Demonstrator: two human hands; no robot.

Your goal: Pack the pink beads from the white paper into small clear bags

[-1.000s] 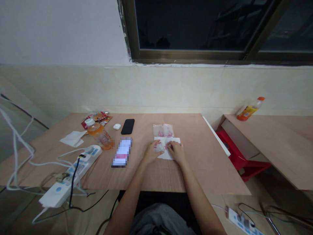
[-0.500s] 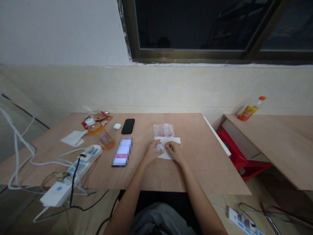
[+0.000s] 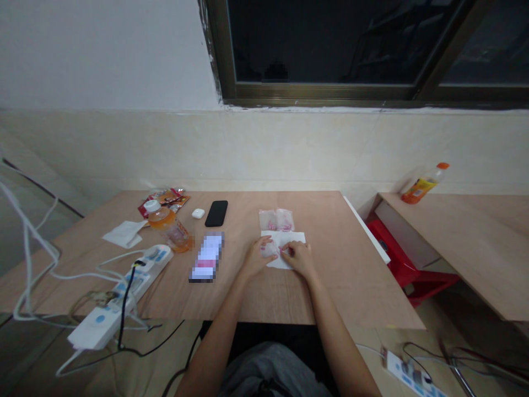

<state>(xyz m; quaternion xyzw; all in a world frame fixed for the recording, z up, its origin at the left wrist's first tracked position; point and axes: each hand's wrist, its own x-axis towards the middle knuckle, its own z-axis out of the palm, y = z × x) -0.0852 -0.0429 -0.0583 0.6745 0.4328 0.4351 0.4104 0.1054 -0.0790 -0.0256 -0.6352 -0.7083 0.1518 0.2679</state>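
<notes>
My left hand [image 3: 256, 256] and my right hand [image 3: 300, 258] rest side by side on a white paper sheet [image 3: 289, 256] on the plywood table [image 3: 243, 298]. Between my fingertips is a small clear plastic packet with pink print [image 3: 269, 249], partly hidden by my fingers. Both hands seem to pinch it. Just beyond the sheet lie two similar packets [image 3: 276, 219], untouched. A pixelated, blurred object [image 3: 206, 257] lies to the left of my left hand.
On the table's left stand a black phone [image 3: 216, 213], white earbud case [image 3: 198, 213], orange-capped bottle [image 3: 167, 227], tissue [image 3: 124, 234], snack wrappers [image 3: 163, 197] and a white power strip [image 3: 138, 281] with cables. A red stool [image 3: 409, 264] stands right, below a side desk [image 3: 454, 237].
My hands stay on the packet, and my right fingers shift slightly on it. The view has tilted a little, and the objects on the table have not moved.
</notes>
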